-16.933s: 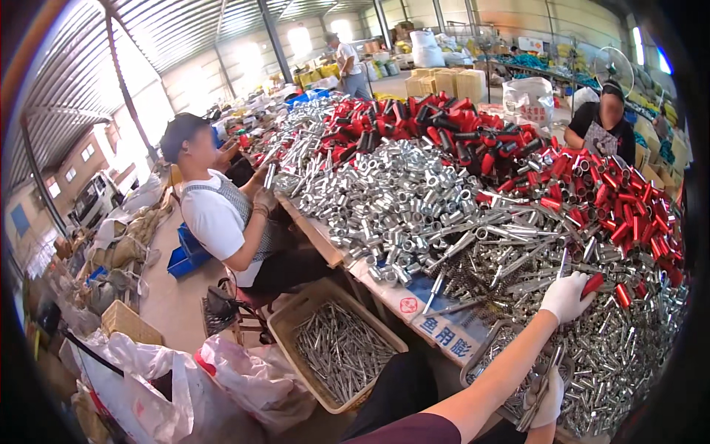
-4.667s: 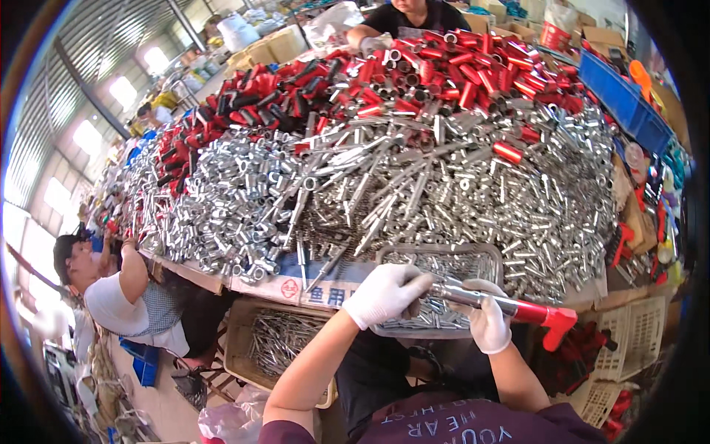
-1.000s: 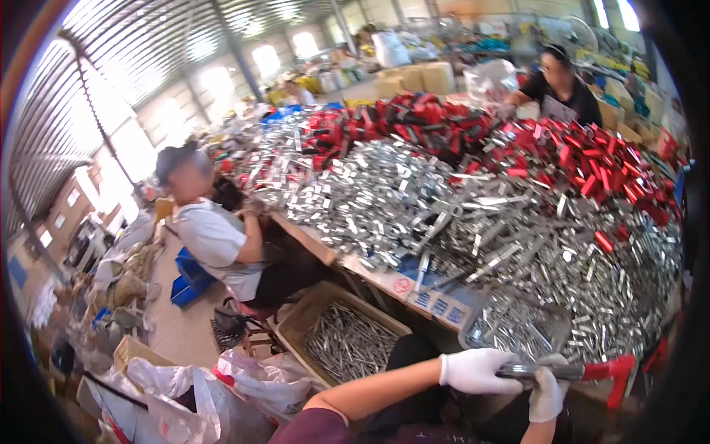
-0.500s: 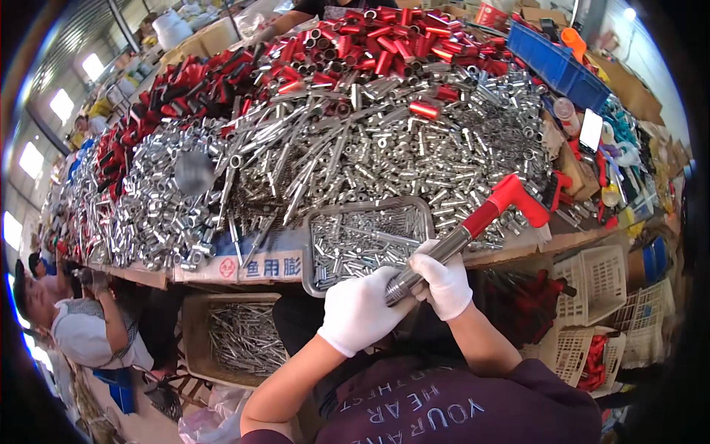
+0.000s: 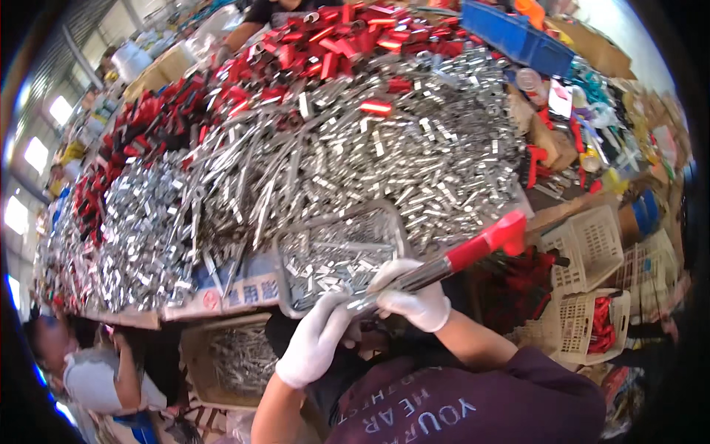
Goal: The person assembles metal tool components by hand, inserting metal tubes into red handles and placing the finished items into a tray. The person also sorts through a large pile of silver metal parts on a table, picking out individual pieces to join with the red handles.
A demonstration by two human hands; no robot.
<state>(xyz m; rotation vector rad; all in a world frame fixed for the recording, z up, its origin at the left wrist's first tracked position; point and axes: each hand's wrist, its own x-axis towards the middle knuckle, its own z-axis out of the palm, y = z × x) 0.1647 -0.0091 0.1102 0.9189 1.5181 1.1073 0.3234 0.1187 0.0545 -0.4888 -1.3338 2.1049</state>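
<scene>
A grey metal tube with a red angled handle (image 5: 473,250) slants up to the right in front of me. White-gloved, my right hand (image 5: 414,300) is closed around the grey part of the tube. My left hand (image 5: 318,342), in a white glove too, has its curled fingers at the tube's lower end; motion blur softens the fingertips. Just beyond both hands, a grey plastic tray (image 5: 279,275) holds small metal rods and pins. Its near right corner is partly behind my right hand.
A big heap of silvery metal parts (image 5: 333,163) covers the table, with red tubes (image 5: 325,48) behind. A blue crate (image 5: 510,33) stands far right. Below the table are a bin (image 5: 196,362) of metal rods and cream baskets (image 5: 584,251). Another person (image 5: 100,381) sits at left.
The view has shifted. The tube now lies at a flatter slant, its red handle lower. My left hand has moved left and down, its grip drawn back to the tube's very end.
</scene>
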